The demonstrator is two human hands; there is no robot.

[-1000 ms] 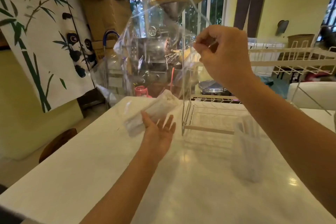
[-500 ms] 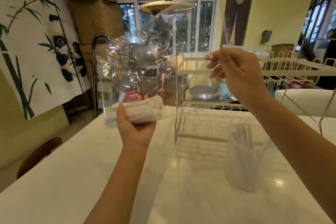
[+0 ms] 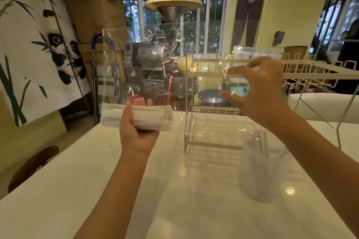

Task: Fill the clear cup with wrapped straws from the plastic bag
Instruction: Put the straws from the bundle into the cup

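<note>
Letting go of the plastic bag [image 3: 155, 75], my right hand [image 3: 258, 91] now hangs with its grip spread, where half a second ago it pinched the bag's top edge. My left hand [image 3: 136, 132] has its grip pressed around the bundle of wrapped straws [image 3: 139, 117], through the bag as far as I can tell. A second back that palm lay open. The clear cup [image 3: 256, 170] waits near right on the bench [image 3: 116, 190], some straws already in it, so I judge tipping comes next.
</note>
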